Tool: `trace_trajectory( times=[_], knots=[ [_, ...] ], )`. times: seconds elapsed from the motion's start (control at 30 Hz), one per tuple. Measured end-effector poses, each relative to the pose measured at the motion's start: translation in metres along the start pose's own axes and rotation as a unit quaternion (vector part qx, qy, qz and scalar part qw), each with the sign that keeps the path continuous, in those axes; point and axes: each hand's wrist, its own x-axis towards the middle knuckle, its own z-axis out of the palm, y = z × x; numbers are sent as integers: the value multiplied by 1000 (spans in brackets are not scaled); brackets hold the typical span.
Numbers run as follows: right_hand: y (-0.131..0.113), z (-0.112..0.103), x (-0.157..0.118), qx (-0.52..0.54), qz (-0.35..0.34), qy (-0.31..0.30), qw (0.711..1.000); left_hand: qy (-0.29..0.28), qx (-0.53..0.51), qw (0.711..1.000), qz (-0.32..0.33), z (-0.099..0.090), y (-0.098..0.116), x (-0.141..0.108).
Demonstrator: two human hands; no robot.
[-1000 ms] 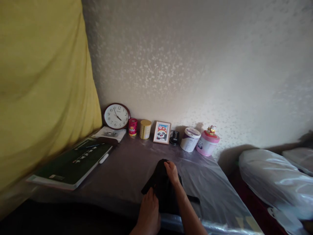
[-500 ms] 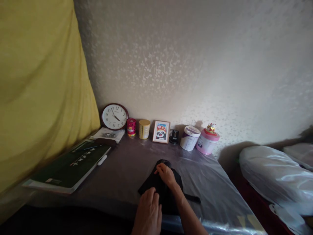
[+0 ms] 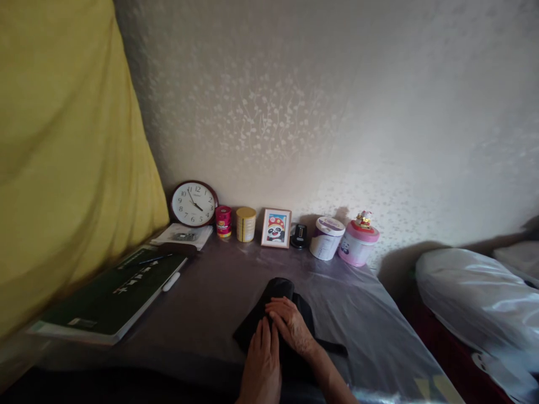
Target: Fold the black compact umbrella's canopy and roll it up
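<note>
A black cloth item (image 3: 251, 324) lies bunched on the table near its front edge; its kind I cannot make out. A dark strap (image 3: 332, 348) sticks out from its right side. My left hand (image 3: 264, 354) rests on the lower part of the cloth, fingers stretched forward and lying close together. Across the cloth's middle lies my right hand (image 3: 291, 325), fingers extended toward the left, just beyond my left fingertips. Both hands are open and seem to press flat on the fabric. Part of the cloth is hidden under the hands and forearms.
Along the wall stand a clock (image 3: 194, 204), a red can (image 3: 223, 222), a yellow can (image 3: 246, 225), a framed panda picture (image 3: 276, 229), a black object (image 3: 299, 236), a white tub (image 3: 327, 239) and a pink tub (image 3: 357, 247). A green book (image 3: 126, 292) lies left, beside a yellow curtain (image 3: 76, 168).
My right hand has gone from curled fingers at the cloth's upper part to lying flat, slightly lower. My left fingers have straightened and moved forward onto the cloth. The view has shifted slightly.
</note>
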Motion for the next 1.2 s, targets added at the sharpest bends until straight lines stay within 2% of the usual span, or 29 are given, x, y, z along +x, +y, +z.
trace_trajectory(
  times=[0.23,0.37,0.5,0.6,0.67,0.77,0.87,1.03,1.2],
  knots=[
    [58,12,35,-69,24,13,997,-35,-4,999,-15,2,-5,3],
    [74,6,53,-103,68,16,992,-76,11,996,-41,-6,-5,4],
    [67,-10,45,-181,145,82,969,-106,30,993,-41,-10,-6,6],
    [54,-14,20,-176,132,133,967,-140,40,989,-38,-11,-7,9],
    [46,-8,2,-158,107,129,973,-164,45,985,-40,-13,-9,11],
    [42,6,-16,-157,110,142,971,-178,54,981,-59,-16,-9,14],
    [42,17,-20,-166,128,140,968,-172,57,980,-77,-17,-8,14],
    [41,22,-22,-145,147,119,971,-154,41,983,-91,-21,-8,14],
    [45,20,-29,-50,134,167,976,-184,-46,978,-85,-33,-25,16]
  ],
)
